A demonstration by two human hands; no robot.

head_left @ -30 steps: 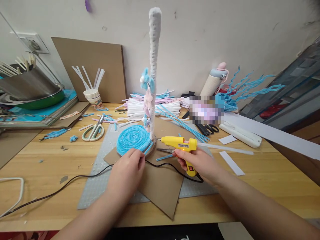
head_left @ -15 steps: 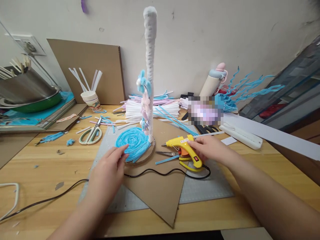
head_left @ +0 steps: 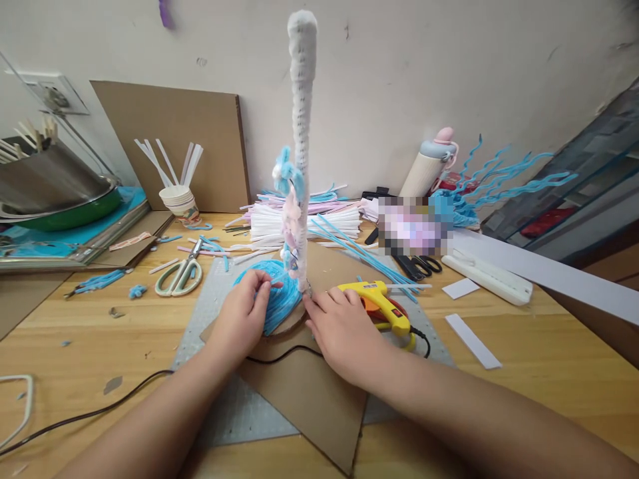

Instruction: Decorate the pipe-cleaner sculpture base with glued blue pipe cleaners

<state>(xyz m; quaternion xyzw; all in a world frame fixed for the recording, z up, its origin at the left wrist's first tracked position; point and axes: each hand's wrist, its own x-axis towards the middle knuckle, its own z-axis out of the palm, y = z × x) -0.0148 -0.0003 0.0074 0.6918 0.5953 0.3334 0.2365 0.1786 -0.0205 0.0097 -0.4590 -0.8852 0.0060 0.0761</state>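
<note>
Right hand (head_left: 347,332) moved beside post (head_left: 302,106), blue coil (head_left: 283,304) near left grip (head_left: 245,307)

My left hand (head_left: 247,309) is at the near-left side of the blue coil (head_left: 283,305), thumb and fingers drawn together; whether they pinch anything I cannot tell. My right hand (head_left: 349,329) is palm down, fingertips at the foot of the upright white post (head_left: 303,120). Just right of that hand lies the yellow glue gun (head_left: 387,305); between my wrists a black cord (head_left: 284,353) crosses the brown cardboard (head_left: 319,412). Scissors (head_left: 180,278) lie left of my left hand, and white stems (head_left: 272,221) are heaped beyond both.
</note>
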